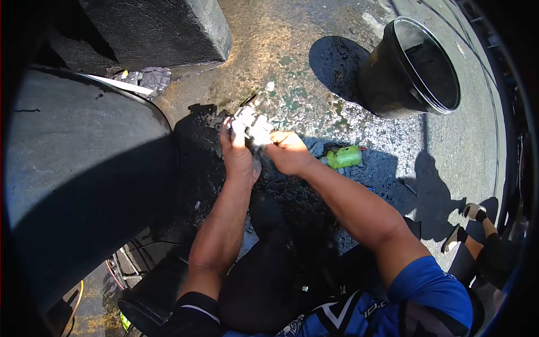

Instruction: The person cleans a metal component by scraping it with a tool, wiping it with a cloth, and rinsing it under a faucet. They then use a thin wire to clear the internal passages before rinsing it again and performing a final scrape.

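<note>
A shiny metal part [247,124], overexposed by sunlight, is held up between both hands above the wet ground. My left hand [240,151] grips it from the left and below, the thumb on its near side. On the right, my right hand [287,150] has its fingers closed at the part's right edge, with a pale, blurred patch beside them. The part's finer details are washed out by glare. Right of my right hand, a green bottle [343,157] lies on its side on the ground.
A large black bucket [393,73] stands at upper right. A dark curved body [90,151] fills the left side, below a concrete block [213,28]. Crumpled dark plastic [156,80] lies between them. Another person's sandalled feet [475,213] show at far right.
</note>
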Action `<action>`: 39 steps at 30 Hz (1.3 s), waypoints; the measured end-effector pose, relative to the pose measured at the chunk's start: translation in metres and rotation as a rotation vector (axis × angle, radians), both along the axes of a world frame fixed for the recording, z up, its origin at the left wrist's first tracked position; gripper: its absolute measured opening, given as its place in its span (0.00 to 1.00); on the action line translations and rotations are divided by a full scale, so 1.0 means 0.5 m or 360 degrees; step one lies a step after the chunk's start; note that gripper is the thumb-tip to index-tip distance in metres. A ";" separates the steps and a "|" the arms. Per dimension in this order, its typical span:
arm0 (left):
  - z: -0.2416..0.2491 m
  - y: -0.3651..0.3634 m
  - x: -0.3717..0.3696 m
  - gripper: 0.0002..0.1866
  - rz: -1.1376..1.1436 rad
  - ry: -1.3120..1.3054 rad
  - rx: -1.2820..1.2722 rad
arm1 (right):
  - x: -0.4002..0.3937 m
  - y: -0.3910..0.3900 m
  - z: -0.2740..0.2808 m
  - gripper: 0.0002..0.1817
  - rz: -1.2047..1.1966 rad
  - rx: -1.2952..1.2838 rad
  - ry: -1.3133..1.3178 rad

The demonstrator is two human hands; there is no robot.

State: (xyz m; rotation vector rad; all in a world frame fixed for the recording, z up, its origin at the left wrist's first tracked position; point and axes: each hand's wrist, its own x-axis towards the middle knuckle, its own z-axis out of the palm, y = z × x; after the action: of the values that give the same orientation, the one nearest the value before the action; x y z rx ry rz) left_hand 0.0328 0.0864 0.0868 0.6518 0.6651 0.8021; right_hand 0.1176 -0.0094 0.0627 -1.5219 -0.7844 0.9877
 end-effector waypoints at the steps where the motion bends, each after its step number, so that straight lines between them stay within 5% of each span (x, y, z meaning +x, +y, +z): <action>1: 0.018 -0.005 -0.004 0.22 0.0047 -0.0061 -0.0028 | -0.002 -0.003 0.064 0.11 -0.0026 -0.0001 0.0457; 4: -0.029 0.029 -0.036 0.28 -0.0450 -0.0551 -0.0445 | -0.017 -0.003 0.107 0.11 -0.0037 -0.0038 0.0752; 5: -0.051 0.039 -0.039 0.35 -0.0454 -0.0434 -0.0392 | -0.022 0.001 0.108 0.11 -0.0081 -0.0061 0.0914; 8: -0.044 0.051 -0.038 0.35 -0.0560 -0.0501 -0.0438 | -0.028 0.001 0.081 0.09 0.0056 -0.0045 0.0224; 9: -0.046 0.047 -0.037 0.34 -0.0544 -0.0598 -0.0498 | 0.000 0.004 0.093 0.09 0.0149 0.0363 -0.1110; 12: -0.059 0.047 -0.034 0.35 -0.0386 -0.0415 -0.0285 | 0.054 -0.004 0.123 0.07 0.0591 -0.0269 -0.1482; 14: -0.071 0.062 -0.047 0.33 -0.0377 -0.0458 -0.0305 | 0.115 -0.026 0.178 0.06 0.0452 -0.0643 -0.0963; 16: -0.076 0.060 -0.058 0.32 -0.0440 -0.0407 -0.0211 | 0.123 -0.037 0.177 0.06 -0.0070 -0.0175 -0.0382; 18: -0.073 0.037 -0.036 0.32 -0.0443 -0.0414 -0.0272 | 0.083 0.002 0.163 0.05 -0.0171 0.0279 -0.1089; 20: -0.064 -0.010 -0.008 0.32 -0.0433 -0.0409 -0.0342 | 0.065 0.060 0.169 0.09 0.0111 0.0164 -0.1463; 23: -0.072 0.030 -0.014 0.31 -0.0527 -0.0398 -0.0299 | 0.088 0.125 0.115 0.10 0.0092 -0.0090 -0.1023; 26: -0.040 0.066 -0.019 0.29 -0.0593 -0.0397 -0.0242 | 0.039 0.057 0.114 0.08 -0.0160 0.0347 -0.1251; 30: -0.067 0.021 -0.028 0.29 -0.0569 -0.0323 -0.0350 | 0.091 0.092 0.112 0.08 -0.0018 0.0278 -0.1059; 32: -0.077 0.037 -0.042 0.30 -0.0754 -0.0390 -0.0305 | 0.097 0.147 0.157 0.10 0.0176 -0.0365 -0.0436; 34: -0.050 0.049 -0.036 0.31 -0.0762 -0.0366 -0.0214 | 0.092 0.150 0.135 0.09 0.0103 -0.0333 -0.0420; 36: -0.072 0.079 -0.039 0.31 -0.0833 -0.0438 -0.0210 | 0.064 0.085 0.111 0.05 -0.0146 0.0412 -0.1308; 39: -0.098 0.073 -0.050 0.35 -0.0574 -0.0291 -0.0199 | 0.025 -0.026 0.082 0.07 -0.0113 0.0305 -0.1281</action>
State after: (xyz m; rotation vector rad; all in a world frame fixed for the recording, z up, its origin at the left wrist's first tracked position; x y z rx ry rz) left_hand 0.0080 0.1232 0.0380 0.5562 0.4111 0.4738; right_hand 0.1300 -0.0226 0.1039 -1.7617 -1.3240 0.1993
